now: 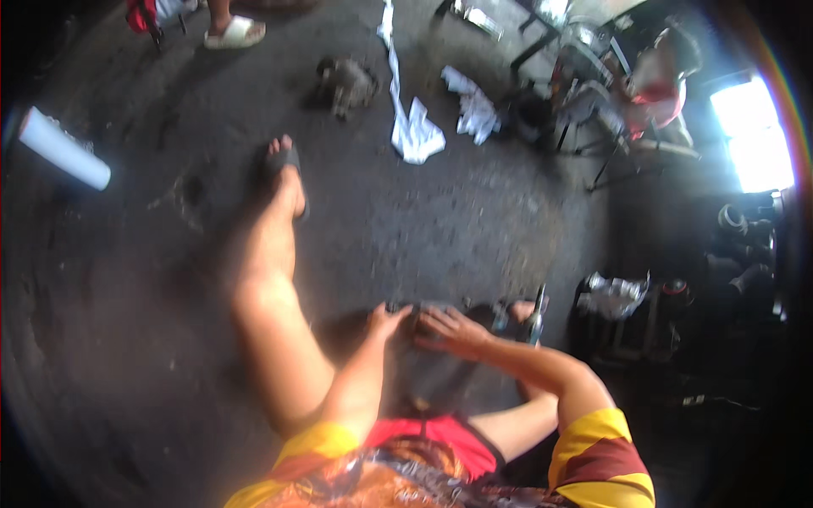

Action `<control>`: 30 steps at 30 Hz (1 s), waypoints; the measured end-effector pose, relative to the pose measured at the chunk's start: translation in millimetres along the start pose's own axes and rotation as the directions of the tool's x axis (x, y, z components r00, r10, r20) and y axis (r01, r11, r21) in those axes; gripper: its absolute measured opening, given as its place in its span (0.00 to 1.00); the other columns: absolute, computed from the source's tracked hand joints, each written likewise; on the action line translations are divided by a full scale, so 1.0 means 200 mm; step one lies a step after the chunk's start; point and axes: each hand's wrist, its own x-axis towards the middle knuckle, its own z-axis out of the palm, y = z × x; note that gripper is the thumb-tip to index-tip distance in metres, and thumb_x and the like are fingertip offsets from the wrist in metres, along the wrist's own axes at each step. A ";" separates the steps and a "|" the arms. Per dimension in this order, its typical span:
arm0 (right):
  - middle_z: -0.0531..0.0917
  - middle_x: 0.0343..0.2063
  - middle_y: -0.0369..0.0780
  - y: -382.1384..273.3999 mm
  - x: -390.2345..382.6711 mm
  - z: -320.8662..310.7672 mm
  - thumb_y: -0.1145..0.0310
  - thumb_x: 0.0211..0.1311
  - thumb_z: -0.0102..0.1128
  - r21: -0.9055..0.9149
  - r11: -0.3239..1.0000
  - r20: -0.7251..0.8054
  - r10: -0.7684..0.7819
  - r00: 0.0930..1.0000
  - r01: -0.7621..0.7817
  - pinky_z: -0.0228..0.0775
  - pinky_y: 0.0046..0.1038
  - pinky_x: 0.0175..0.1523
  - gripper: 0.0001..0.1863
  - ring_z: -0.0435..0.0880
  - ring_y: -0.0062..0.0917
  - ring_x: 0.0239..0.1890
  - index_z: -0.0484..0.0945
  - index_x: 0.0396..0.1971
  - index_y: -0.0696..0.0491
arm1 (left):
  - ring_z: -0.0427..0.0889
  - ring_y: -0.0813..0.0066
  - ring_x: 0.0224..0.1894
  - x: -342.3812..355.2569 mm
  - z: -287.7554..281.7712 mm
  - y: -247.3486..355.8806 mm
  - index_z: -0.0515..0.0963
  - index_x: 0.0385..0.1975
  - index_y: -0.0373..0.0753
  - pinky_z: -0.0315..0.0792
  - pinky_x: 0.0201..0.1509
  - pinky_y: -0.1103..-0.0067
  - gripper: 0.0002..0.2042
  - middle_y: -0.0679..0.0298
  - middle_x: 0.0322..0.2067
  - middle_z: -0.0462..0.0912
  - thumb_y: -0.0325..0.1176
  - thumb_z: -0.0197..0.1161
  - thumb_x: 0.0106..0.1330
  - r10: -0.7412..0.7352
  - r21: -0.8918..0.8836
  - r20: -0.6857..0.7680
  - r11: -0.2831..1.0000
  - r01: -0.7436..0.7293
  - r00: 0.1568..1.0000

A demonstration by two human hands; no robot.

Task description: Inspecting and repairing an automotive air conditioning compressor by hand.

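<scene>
My left hand (390, 321) and my right hand (453, 332) are close together, low over the dark floor between my legs. The right hand's fingers curl over a dark object (428, 343), too blurred to name. The left hand's fingers are bent at its left side, closed around something dark and small that I cannot make out. Just right of the right hand stands a slim-necked bottle (536, 320), beside my bent leg's foot (522, 311).
My left leg (271, 288) stretches forward, a sandal on its foot. Farther off lie white cloth or paper scraps (417, 135), a grey-brown lump (347, 85) and a white roll (63, 148). Metal stands and a chair (656, 106) fill the far right; another person's foot (235, 32) is far left.
</scene>
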 end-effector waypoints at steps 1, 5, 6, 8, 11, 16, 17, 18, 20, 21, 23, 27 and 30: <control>0.58 0.63 0.45 -0.01 -0.02 0.01 0.58 0.53 0.51 0.021 0.999 0.036 0.047 0.998 -0.047 0.62 0.41 0.57 0.34 0.58 0.41 0.64 0.56 0.63 0.30 | 0.78 0.57 0.48 -0.03 0.01 0.04 0.77 0.42 0.35 0.70 0.52 0.70 0.35 0.50 0.42 0.80 0.60 0.68 0.43 -0.014 -0.052 0.049 0.999 0.017 0.999; 0.58 0.58 0.62 -0.27 0.15 0.04 0.35 0.52 0.51 0.351 0.506 0.401 0.679 0.615 -0.788 0.73 0.42 0.48 0.50 0.64 0.53 0.59 0.43 0.67 0.50 | 0.80 0.59 0.45 -0.05 0.00 -0.04 0.80 0.39 0.37 0.71 0.51 0.70 0.33 0.53 0.40 0.82 0.61 0.68 0.42 -0.058 -0.007 -0.023 0.998 0.058 0.998; 0.63 0.53 0.65 -0.27 0.27 0.13 0.32 0.56 0.42 0.443 0.206 0.596 0.660 0.459 -0.872 0.76 0.36 0.45 0.52 0.70 0.49 0.55 0.41 0.65 0.59 | 0.80 0.59 0.44 0.07 0.03 -0.32 0.81 0.37 0.39 0.71 0.50 0.70 0.31 0.54 0.38 0.82 0.61 0.69 0.41 -0.060 0.022 -0.195 0.998 0.066 0.979; 0.73 0.46 0.61 0.03 0.10 0.00 0.30 0.56 0.39 0.199 -0.545 0.893 -0.240 0.380 -0.814 0.77 0.31 0.42 0.52 0.78 0.41 0.47 0.48 0.63 0.64 | 0.81 0.59 0.44 -0.12 -0.04 0.01 0.81 0.36 0.39 0.71 0.49 0.70 0.31 0.53 0.37 0.83 0.61 0.70 0.40 -0.105 -0.007 -0.062 0.994 0.105 0.992; 0.79 0.41 0.51 0.14 -0.02 0.09 0.32 0.56 0.42 0.249 -0.534 0.790 -0.372 0.488 -0.808 0.78 0.29 0.38 0.44 0.82 0.34 0.40 0.65 0.56 0.59 | 0.77 0.58 0.50 -0.08 -0.06 0.00 0.78 0.44 0.38 0.69 0.55 0.70 0.38 0.51 0.44 0.80 0.65 0.68 0.38 -0.094 0.066 -0.033 0.993 0.096 0.995; 0.62 0.58 0.52 -0.04 -0.04 -0.09 0.42 0.49 0.61 0.451 0.770 0.330 0.326 0.886 -0.451 0.67 0.39 0.55 0.45 0.64 0.44 0.60 0.55 0.64 0.48 | 0.73 0.59 0.55 -0.17 -0.16 0.17 0.74 0.51 0.38 0.65 0.60 0.71 0.43 0.49 0.51 0.75 0.64 0.69 0.38 -0.166 0.006 0.094 0.986 0.166 0.982; 0.54 0.63 0.51 -0.06 -0.05 -0.09 0.42 0.48 0.61 0.287 0.933 0.137 0.184 0.973 -0.217 0.63 0.42 0.59 0.48 0.56 0.46 0.65 0.51 0.65 0.47 | 0.73 0.59 0.55 -0.14 -0.13 0.14 0.74 0.51 0.38 0.65 0.60 0.71 0.43 0.49 0.51 0.75 0.64 0.69 0.38 -0.159 0.002 0.089 0.987 0.159 0.983; 0.54 0.63 0.51 -0.08 -0.05 -0.08 0.42 0.48 0.61 0.277 0.939 0.128 0.176 0.976 -0.205 0.63 0.42 0.59 0.48 0.56 0.46 0.65 0.51 0.65 0.47 | 0.72 0.59 0.56 -0.13 -0.10 0.09 0.73 0.52 0.37 0.65 0.60 0.72 0.43 0.49 0.51 0.74 0.64 0.69 0.38 -0.177 0.005 0.020 0.984 0.177 0.984; 0.48 0.65 0.51 -0.13 -0.06 -0.02 0.43 0.48 0.62 0.360 0.898 0.193 0.194 0.962 -0.253 0.57 0.41 0.64 0.50 0.47 0.49 0.67 0.48 0.66 0.49 | 0.72 0.59 0.57 -0.15 -0.11 0.13 0.72 0.53 0.36 0.64 0.61 0.72 0.44 0.50 0.53 0.73 0.63 0.69 0.39 -0.206 -0.005 0.011 0.978 0.207 0.978; 0.48 0.65 0.51 -0.14 -0.06 0.01 0.43 0.48 0.62 0.355 0.898 0.188 0.203 0.961 -0.260 0.57 0.41 0.64 0.50 0.47 0.49 0.67 0.48 0.66 0.49 | 0.72 0.59 0.57 -0.17 -0.13 0.16 0.72 0.53 0.36 0.64 0.61 0.72 0.44 0.50 0.53 0.73 0.63 0.69 0.39 -0.196 0.000 0.009 0.981 0.196 0.981; 0.47 0.65 0.52 -0.16 -0.04 0.08 0.42 0.49 0.61 0.581 0.604 0.111 0.605 0.788 -0.545 0.54 0.43 0.65 0.51 0.47 0.50 0.67 0.47 0.66 0.52 | 0.71 0.59 0.57 -0.19 -0.16 0.19 0.72 0.53 0.36 0.64 0.61 0.72 0.44 0.49 0.53 0.73 0.63 0.69 0.39 -0.195 -0.014 0.074 0.980 0.196 0.978; 0.62 0.59 0.56 -0.10 0.03 0.13 0.36 0.48 0.57 0.745 -0.172 0.584 0.635 0.506 -0.644 0.58 0.36 0.63 0.51 0.61 0.45 0.63 0.55 0.62 0.61 | 0.71 0.58 0.57 -0.16 -0.13 0.15 0.72 0.53 0.36 0.65 0.61 0.71 0.43 0.49 0.53 0.73 0.62 0.69 0.40 -0.168 0.011 0.052 0.986 0.167 0.984; 0.68 0.56 0.55 -0.13 0.06 0.13 0.35 0.47 0.58 0.739 -0.130 0.543 0.696 0.470 -0.661 0.59 0.34 0.62 0.51 0.67 0.43 0.59 0.59 0.60 0.63 | 0.70 0.58 0.58 -0.14 -0.12 0.13 0.72 0.53 0.37 0.64 0.61 0.70 0.42 0.50 0.54 0.72 0.62 0.68 0.41 -0.174 0.013 0.024 0.985 0.174 0.984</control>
